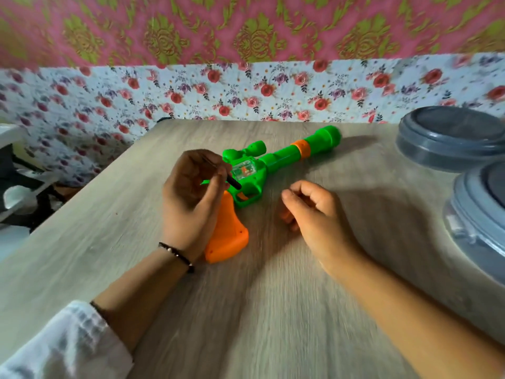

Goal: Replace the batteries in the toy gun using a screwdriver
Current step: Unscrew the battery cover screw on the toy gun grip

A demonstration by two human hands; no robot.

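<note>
A green toy gun (284, 157) with an orange grip (226, 236) lies on the wooden table (246, 310), its barrel pointing to the far right. My left hand (191, 198) hovers over the grip and pinches a thin black screwdriver (233, 183), whose dark end points at the gun's body near the trigger. My right hand (314, 212) rests on the table to the right of the grip, fingers curled; a small orange piece (285, 214) shows under its fingers, mostly hidden. No batteries are visible.
Two grey lidded plastic containers (451, 138) (481, 214) stand at the table's right edge. A floral cloth (246, 91) hangs behind the table. Dark furniture (16, 170) sits off the table's left edge.
</note>
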